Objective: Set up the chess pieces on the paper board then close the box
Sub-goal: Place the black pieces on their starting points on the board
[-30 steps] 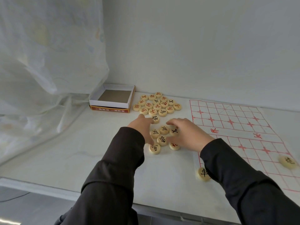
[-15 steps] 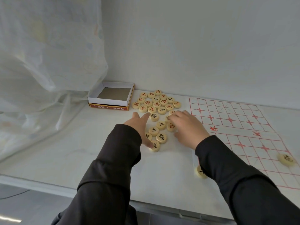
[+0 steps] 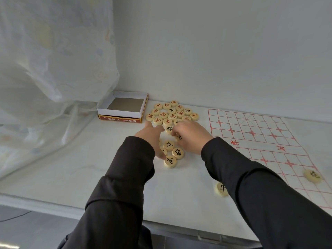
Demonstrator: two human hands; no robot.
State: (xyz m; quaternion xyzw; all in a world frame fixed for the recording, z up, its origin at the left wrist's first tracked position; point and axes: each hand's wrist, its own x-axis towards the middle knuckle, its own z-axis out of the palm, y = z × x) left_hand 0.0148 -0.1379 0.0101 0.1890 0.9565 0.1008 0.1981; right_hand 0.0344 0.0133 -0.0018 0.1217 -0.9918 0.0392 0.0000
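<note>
**Reaching deeper into the pile**

Beyond my left hand [image 3: 152, 136] sits the open box [image 3: 124, 108], still empty and uncovered. That hand lies flat and spread, its thumb edge against the black-lettered pieces [image 3: 173, 151] just right of it. Both hands have slid forward from a moment ago, off the near discs and toward the red cluster [image 3: 172, 112] ahead. My right hand [image 3: 192, 136] curls over the pile; I cannot tell whether it pinches a piece. Right of it lies the board [image 3: 255, 137], nearly bare, with one piece [image 3: 312, 175] near its edge and another [image 3: 221, 189] under my right sleeve. Setup has barely begun, I judge.
</note>
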